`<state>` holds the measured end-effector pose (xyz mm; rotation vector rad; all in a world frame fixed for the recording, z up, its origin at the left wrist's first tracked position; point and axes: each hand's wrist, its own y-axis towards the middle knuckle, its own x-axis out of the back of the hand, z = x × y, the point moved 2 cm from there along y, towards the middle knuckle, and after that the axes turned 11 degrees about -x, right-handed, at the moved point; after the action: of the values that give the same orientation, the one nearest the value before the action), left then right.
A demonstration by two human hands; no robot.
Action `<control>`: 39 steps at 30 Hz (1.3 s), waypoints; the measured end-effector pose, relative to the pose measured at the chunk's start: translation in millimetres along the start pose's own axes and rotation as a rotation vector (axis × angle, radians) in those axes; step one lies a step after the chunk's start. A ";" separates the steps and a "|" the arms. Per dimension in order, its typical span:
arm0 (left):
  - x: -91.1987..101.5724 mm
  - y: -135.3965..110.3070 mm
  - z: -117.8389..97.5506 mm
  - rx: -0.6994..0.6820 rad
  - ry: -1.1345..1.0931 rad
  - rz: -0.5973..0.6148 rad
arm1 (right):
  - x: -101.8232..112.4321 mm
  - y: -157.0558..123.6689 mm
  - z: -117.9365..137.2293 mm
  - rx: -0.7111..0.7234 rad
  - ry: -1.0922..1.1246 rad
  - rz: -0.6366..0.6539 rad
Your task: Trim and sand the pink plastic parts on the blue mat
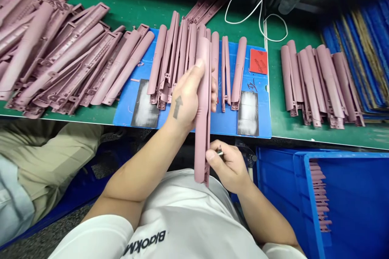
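Note:
My left hand [187,99] is wrapped round a long pink plastic casing [201,129], which looks like a hair straightener shell. The casing stands nearly upright in view, in front of my body, with a seam along its right side. At its lower right side my right hand [229,166] has thumb and fingers pinched together beside the seam. A small object with a pale, dark-ended tip [220,152] shows between those fingers; its kind cannot be made out. Behind the left hand, several similar pink casings [238,73] lie in a row on a blue mat [261,117].
A large heap of pink parts [60,56] covers the green bench's left. More casings [317,83] lie at right, near stacked blue sheets [361,56]. A blue crate [306,194] with pink parts stands below right. A white cable [259,8] loops behind. Another person's leg [51,149] is at left.

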<state>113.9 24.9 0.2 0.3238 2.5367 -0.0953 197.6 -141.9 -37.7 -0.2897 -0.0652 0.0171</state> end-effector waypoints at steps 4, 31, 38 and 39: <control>9.9 9.5 0.3 0.041 0.023 -0.025 | 13.4 -0.3 5.8 0.081 -0.249 -0.018; 12.3 8.7 -0.9 0.127 0.099 -0.056 | 31.1 33.5 32.1 0.775 -1.035 -0.439; 19.4 16.4 4.1 0.101 0.082 -0.015 | 24.5 15.8 26.1 0.754 -0.985 -0.336; 20.2 17.0 4.5 0.100 0.082 -0.009 | 23.6 13.0 25.0 0.755 -0.971 -0.322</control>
<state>104.3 45.0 -14.7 0.3620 2.6202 -0.2165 219.4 -121.7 -16.0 0.5115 -1.0455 -0.1381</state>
